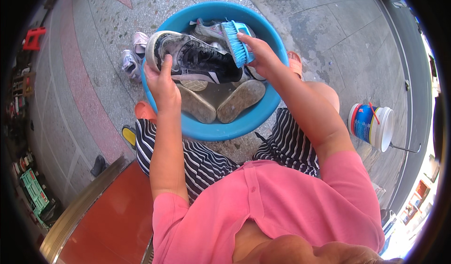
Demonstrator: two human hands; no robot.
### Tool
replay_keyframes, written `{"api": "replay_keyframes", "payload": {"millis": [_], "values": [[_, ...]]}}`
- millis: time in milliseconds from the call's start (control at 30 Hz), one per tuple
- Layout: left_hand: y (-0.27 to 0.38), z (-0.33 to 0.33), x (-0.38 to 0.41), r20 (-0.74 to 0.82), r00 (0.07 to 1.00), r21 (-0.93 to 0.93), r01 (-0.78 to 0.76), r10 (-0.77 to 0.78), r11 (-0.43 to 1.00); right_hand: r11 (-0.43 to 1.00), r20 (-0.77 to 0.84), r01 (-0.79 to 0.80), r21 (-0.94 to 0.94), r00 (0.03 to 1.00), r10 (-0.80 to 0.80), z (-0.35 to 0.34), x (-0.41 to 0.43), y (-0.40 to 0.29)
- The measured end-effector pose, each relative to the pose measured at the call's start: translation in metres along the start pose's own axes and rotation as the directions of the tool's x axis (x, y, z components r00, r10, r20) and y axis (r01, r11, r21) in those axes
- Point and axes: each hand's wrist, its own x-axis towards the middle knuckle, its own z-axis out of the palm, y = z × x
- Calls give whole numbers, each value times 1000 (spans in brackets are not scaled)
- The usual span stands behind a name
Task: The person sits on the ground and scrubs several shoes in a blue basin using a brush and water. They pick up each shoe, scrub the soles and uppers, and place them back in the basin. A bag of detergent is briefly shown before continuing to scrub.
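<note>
My left hand (162, 82) grips a black sneaker (201, 57) by its toe end, thumb over the upper. The shoe has a pale sole and a white stripe, and its upper looks wet and smeared. My right hand (260, 54) holds a blue scrub brush (236, 45) by its handle, bristles facing the sneaker's other end. Whether the bristles touch it, I cannot tell. Both are above a round blue plastic basin (225, 133). Inside lie a grey shoe (208, 29) at the far side and two shoes with worn soles up, a left one (197, 105) and a right one (241, 100), in murky water.
Left of the basin stand pale sneakers (132, 64). A white bucket (370, 126) with a coloured label lies tipped on the pavement at right. A red stool (34, 38) is far left, and a red-brown panel with a metal edge (105, 214) is at lower left.
</note>
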Motion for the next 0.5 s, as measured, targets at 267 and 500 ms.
{"api": "replay_keyframes", "payload": {"millis": [267,500], "values": [[0,4,-5,-44,998,34,-32,33,999,977,179,-121,174,980,89,1,1,6],[-4,15,-27,163,987,51,2,-10,999,881,150,-46,470,988,-29,13,-2,-10]]}}
